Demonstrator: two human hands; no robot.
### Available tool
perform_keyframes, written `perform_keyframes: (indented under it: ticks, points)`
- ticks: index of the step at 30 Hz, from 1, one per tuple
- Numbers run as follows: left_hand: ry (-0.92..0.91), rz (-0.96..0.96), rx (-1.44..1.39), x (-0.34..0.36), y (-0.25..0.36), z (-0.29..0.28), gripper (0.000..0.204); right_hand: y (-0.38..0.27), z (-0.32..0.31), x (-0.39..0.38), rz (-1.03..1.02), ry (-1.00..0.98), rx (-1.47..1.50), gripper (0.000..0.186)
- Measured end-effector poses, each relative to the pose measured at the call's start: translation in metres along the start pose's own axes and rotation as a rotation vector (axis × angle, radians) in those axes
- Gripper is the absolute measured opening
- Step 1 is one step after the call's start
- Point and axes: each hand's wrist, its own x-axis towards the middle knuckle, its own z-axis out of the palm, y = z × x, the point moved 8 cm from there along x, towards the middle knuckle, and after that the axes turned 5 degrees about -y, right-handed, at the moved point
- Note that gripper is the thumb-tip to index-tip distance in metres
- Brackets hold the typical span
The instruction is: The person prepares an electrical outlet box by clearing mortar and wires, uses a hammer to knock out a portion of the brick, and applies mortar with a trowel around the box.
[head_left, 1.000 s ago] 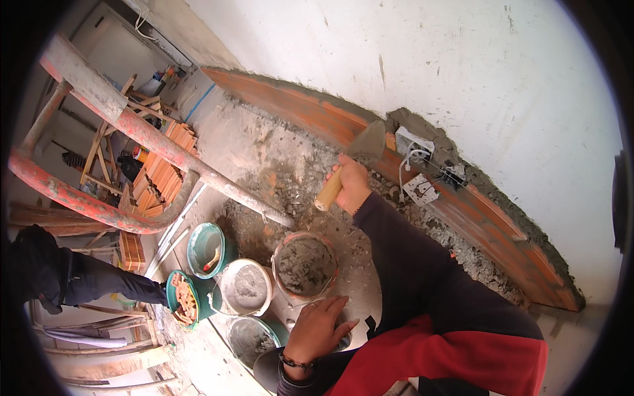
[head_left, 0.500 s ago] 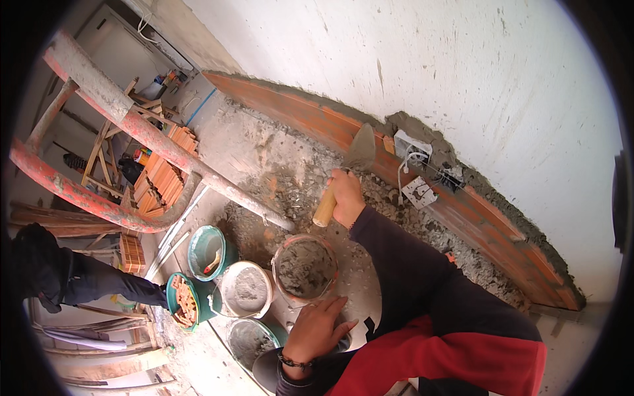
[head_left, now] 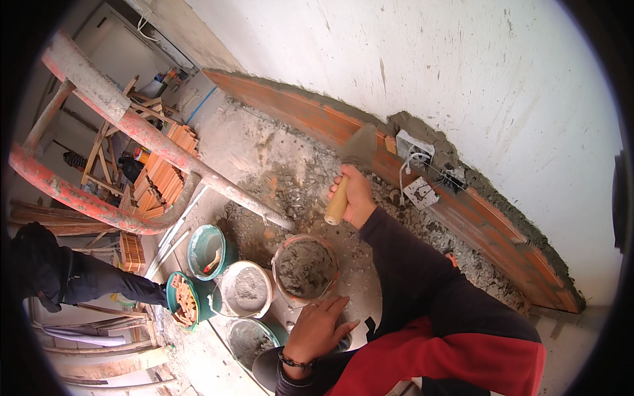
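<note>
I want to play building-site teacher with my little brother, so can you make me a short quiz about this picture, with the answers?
1. Which hand holds the trowel?
2. True or false: the left hand is gripping a hammer.
3. What fills the reddish bucket: A, wooden planks; B, lumpy grey mix; C, clear water?

Key:
1. The right hand.
2. False; no tool shows in it.
3. B.
</note>
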Motion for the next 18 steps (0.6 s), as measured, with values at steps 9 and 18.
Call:
perform_keyframes:
  ticks: [9, 18]
  points:
    - [-0.009, -0.011, 0.010, 0.003, 0.001, 0.001, 0.054, -0.012, 0.004, -0.029, -0.044, 0.048, 0.144, 0.018]
    - [0.008, -0.015, 0.022, 0.002, 0.001, 0.002, 0.055, -0.016, -0.004, -0.038, -0.068, 0.113, 0.071, 0.017]
